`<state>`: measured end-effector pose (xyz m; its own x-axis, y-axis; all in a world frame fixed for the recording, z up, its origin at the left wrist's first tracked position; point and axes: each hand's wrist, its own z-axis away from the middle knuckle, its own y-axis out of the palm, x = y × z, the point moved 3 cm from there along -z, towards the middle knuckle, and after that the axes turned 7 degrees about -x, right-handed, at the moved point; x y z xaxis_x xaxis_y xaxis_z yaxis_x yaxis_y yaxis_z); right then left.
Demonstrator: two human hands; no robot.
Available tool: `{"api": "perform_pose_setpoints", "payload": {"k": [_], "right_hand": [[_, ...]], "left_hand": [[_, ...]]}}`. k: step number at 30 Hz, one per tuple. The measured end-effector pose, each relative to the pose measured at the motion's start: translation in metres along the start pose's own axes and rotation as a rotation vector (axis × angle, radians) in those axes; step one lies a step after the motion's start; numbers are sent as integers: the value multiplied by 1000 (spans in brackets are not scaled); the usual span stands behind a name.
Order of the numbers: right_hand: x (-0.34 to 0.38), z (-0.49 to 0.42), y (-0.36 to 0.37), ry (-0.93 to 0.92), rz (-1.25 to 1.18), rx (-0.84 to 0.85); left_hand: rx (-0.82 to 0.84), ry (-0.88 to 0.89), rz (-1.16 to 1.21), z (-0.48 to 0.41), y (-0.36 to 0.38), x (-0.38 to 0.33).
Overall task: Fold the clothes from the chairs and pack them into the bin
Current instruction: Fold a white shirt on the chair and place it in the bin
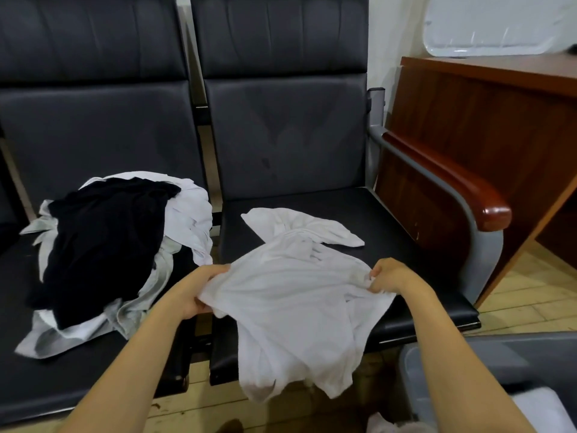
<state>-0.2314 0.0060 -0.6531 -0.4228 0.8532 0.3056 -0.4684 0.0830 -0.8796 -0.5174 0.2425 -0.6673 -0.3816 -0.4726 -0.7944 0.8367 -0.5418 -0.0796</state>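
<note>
A white T-shirt point(290, 295) lies over the right black chair seat point(402, 245), its lower part hanging past the front edge. My left hand point(199, 289) grips its left edge and my right hand point(390, 276) pinches its right edge, both a little above the seat. On the left chair seat point(37, 364) sits a pile with a black garment point(106, 242) on top of white and pale grey clothes point(190, 210). The grey bin point(487, 351) stands at the lower right with white fabric point(537, 407) inside it.
A wooden desk point(487, 104) stands right of the chairs, behind a wood-topped armrest point(462, 189). A clear plastic lid point(499, 23) leans on the desk top. Pale wooden floor point(524, 292) shows between the chair and the bin.
</note>
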Motion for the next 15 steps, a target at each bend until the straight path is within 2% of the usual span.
{"api": "perform_pose_setpoints", "payload": {"k": [4,6,9,12,13,15], "right_hand": [[3,-11,6,77,-80,-75],[4,-14,13,96,-135,-140],[5,-17,22,98,-112,-237],[5,-17,19,63,-131,-294],[7,-16,15,10,-194,-329],[13,-14,4,-84,-460,-406]], "left_hand": [[-139,46,-250,-17,-4,6],[-144,67,-337,-19,1,7],[-104,83,-343,-20,8,7],[-118,198,-241,-12,11,0],[-124,213,-152,-10,10,-3],[-47,134,94,-6,9,-5]]}}
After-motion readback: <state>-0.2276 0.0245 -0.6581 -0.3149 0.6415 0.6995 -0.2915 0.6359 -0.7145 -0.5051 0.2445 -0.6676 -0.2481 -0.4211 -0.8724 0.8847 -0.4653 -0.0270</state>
